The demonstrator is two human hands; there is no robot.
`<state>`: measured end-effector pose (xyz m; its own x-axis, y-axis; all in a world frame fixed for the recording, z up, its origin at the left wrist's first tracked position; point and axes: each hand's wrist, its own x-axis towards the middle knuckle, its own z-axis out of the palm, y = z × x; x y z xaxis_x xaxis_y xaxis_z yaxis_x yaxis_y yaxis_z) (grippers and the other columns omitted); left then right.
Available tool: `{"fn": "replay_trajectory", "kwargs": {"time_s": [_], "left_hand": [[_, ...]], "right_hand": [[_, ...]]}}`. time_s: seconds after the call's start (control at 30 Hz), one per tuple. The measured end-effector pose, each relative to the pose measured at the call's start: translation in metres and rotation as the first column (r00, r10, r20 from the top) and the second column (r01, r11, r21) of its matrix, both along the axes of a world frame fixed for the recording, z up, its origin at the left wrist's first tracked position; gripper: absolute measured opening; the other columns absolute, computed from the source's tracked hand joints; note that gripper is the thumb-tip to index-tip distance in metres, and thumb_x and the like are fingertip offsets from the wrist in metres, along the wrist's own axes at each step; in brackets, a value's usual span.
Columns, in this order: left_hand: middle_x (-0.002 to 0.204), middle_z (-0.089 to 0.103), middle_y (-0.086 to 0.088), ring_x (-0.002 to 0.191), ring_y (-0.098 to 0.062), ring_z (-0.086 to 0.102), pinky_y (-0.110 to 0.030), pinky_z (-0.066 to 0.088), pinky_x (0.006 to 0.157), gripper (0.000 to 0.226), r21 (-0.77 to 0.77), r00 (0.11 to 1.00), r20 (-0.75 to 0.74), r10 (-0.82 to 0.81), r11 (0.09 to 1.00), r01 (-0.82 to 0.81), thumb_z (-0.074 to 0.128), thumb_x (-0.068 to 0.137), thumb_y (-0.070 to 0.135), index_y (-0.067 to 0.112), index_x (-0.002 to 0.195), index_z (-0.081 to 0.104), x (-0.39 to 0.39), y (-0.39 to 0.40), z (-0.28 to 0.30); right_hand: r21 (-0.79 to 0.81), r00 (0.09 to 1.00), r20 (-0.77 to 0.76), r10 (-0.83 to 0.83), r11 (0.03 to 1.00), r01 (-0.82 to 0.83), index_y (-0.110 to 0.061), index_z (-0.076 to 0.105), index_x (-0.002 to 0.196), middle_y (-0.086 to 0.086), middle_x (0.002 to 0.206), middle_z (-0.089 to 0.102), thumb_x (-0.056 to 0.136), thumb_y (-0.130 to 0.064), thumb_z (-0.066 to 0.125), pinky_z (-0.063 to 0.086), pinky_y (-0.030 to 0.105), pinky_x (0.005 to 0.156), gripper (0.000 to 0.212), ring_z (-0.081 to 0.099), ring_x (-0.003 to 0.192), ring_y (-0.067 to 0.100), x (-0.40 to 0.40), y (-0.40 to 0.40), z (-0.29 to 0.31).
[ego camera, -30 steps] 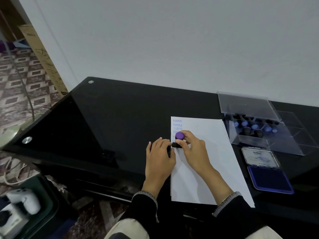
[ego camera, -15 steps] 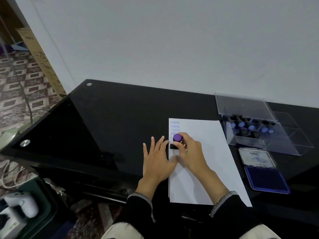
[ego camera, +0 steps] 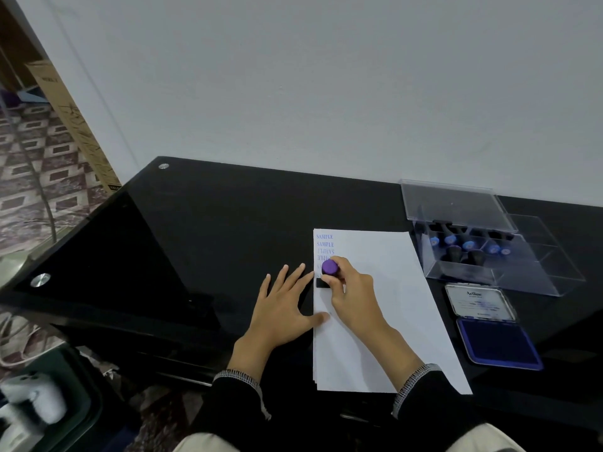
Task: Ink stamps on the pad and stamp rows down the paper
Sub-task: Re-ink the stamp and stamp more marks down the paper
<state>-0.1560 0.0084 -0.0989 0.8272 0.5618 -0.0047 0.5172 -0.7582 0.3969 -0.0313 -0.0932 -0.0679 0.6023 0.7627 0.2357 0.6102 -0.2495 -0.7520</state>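
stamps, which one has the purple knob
The stamp gripped by the right hand on the paper; the ones in the clear box have blue or black tops.

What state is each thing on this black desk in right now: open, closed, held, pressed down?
Purple-topped stamp: upright, base on the paper, gripped.
Right hand: curled round the stamp.
Left hand: flat, fingers spread, thumb on the paper's edge.
White paper sheet: flat, several blue SAMPLE prints at its top left.
Blue ink pad: open, lid folded back.
Clear plastic stamp box: open, stamps inside.
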Motion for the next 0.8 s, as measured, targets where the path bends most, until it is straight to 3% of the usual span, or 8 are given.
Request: {"fn": "replay_trajectory", "kwargs": {"time_s": [0.27, 0.47, 0.8], "left_hand": [[0.159, -0.001, 0.018, 0.145, -0.008, -0.014, -0.039, -0.014, 0.115, 0.083, 0.017, 1.0, -0.001, 0.004, 1.0, -0.004, 0.042, 0.08, 0.073, 0.04, 0.151, 0.012, -0.0003, -0.0021, 0.0008], [0.159, -0.001, 0.017, 0.145, -0.009, -0.014, -0.038, -0.015, 0.114, 0.083, 0.037, 1.0, 0.001, 0.001, 0.999, -0.001, 0.039, 0.08, 0.076, 0.04, 0.15, 0.011, -0.0006, -0.0024, 0.0006], [0.158, -0.001, 0.018, 0.145, -0.009, -0.013, -0.039, -0.013, 0.116, 0.078, 0.028, 1.0, 0.002, -0.013, 1.0, 0.013, 0.038, 0.085, 0.071, 0.04, 0.15, 0.012, -0.0013, -0.0025, 0.001]], "right_hand": [[-0.055, 1.0, -0.009, -0.015, 0.998, 0.015, -0.011, 0.051, 0.126, 0.008, 0.121, 0.061, 0.094, -0.016, 0.056, 0.042, 0.007, 0.068, 0.033, 0.055, 0.085, 0.012, 0.0055, 0.0077, -0.0001], [-0.02, 0.999, -0.008, -0.044, 0.999, 0.044, -0.011, 0.049, 0.13, 0.008, 0.126, 0.06, 0.092, -0.014, 0.059, 0.047, 0.02, 0.082, 0.04, 0.057, 0.097, 0.015, -0.0032, 0.0028, -0.0056], [-0.001, 0.999, 0.0, -0.044, 0.999, 0.044, -0.012, 0.05, 0.129, 0.007, 0.123, 0.061, 0.093, -0.014, 0.057, 0.04, 0.002, 0.067, 0.037, 0.054, 0.086, 0.01, -0.0018, 0.0053, -0.0082]]}}
